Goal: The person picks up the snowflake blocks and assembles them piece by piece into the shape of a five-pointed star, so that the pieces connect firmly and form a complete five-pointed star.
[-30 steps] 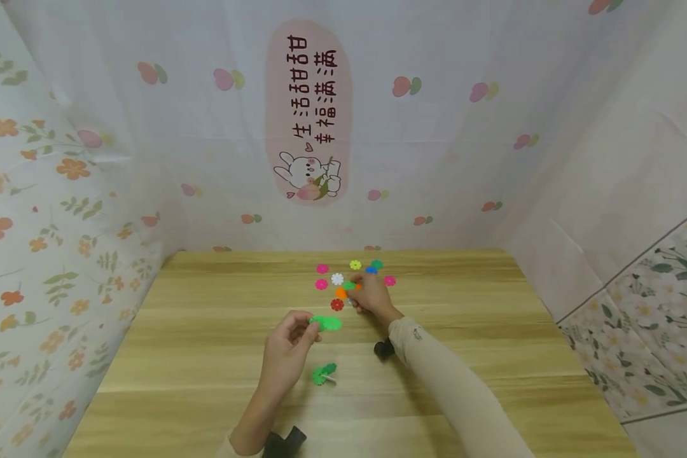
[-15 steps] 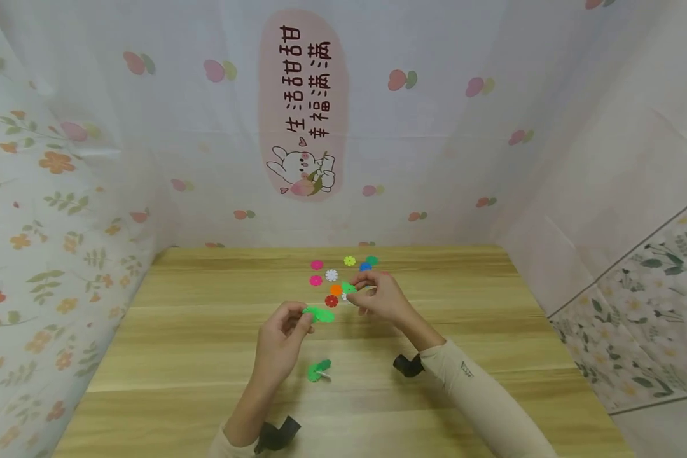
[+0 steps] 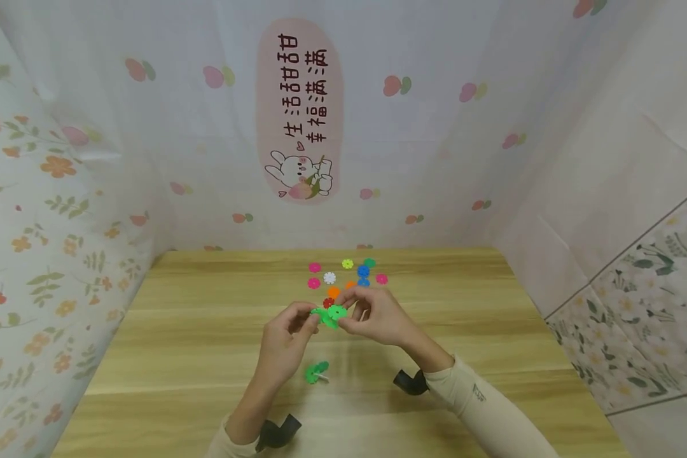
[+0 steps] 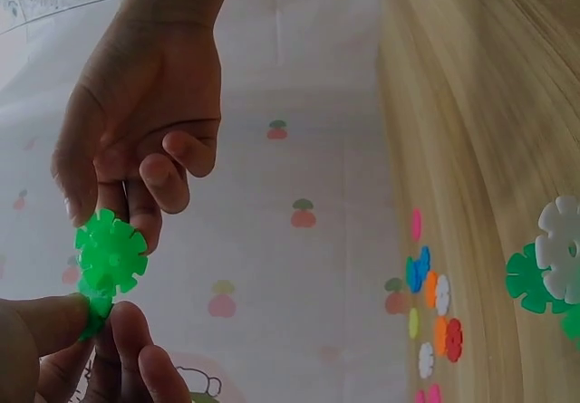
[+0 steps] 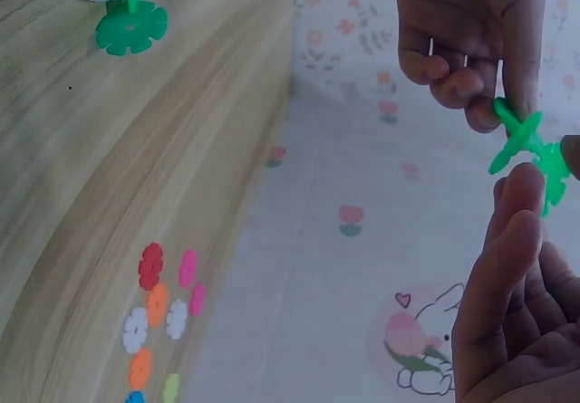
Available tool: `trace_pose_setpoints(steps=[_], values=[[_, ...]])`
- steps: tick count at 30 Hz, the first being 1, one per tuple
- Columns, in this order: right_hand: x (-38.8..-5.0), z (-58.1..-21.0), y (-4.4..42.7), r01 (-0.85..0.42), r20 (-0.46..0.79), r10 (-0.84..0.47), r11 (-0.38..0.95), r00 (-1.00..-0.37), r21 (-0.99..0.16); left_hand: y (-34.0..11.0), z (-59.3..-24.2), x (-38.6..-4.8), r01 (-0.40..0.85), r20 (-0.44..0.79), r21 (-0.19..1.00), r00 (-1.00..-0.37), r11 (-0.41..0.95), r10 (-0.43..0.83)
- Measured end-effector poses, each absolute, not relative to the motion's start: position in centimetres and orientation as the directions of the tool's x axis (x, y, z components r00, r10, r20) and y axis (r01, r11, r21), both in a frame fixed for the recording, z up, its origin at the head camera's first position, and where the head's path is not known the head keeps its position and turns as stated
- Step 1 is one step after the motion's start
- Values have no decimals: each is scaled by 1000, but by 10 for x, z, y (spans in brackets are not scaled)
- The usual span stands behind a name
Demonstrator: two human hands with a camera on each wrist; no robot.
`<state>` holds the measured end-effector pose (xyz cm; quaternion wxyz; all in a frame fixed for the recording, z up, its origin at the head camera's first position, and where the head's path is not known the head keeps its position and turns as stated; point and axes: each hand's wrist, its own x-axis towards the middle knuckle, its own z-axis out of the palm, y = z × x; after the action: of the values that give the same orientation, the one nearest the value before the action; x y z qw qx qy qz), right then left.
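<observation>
Left hand (image 3: 286, 340) and right hand (image 3: 378, 318) are both pinching the bright green flower discs (image 3: 332, 313), a bit below centre in the head view. Green-and-white disc cluster (image 3: 312, 374) sits lower centre on the table (image 3: 206, 318), loose coloured discs (image 3: 329, 278) just above the hands.

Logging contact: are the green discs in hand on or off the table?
Off: left hand and right hand pinch the discs above the table; wrist views show a gap.
</observation>
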<state>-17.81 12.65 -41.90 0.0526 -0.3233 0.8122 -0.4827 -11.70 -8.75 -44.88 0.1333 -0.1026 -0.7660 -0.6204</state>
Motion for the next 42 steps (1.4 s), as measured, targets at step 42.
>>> trace_pose_setpoints(steps=[42], values=[[-172,-419,121,-398,180,-578,276,-796,-875,-77,-455,-114,470,517,813,-854,343,-55]])
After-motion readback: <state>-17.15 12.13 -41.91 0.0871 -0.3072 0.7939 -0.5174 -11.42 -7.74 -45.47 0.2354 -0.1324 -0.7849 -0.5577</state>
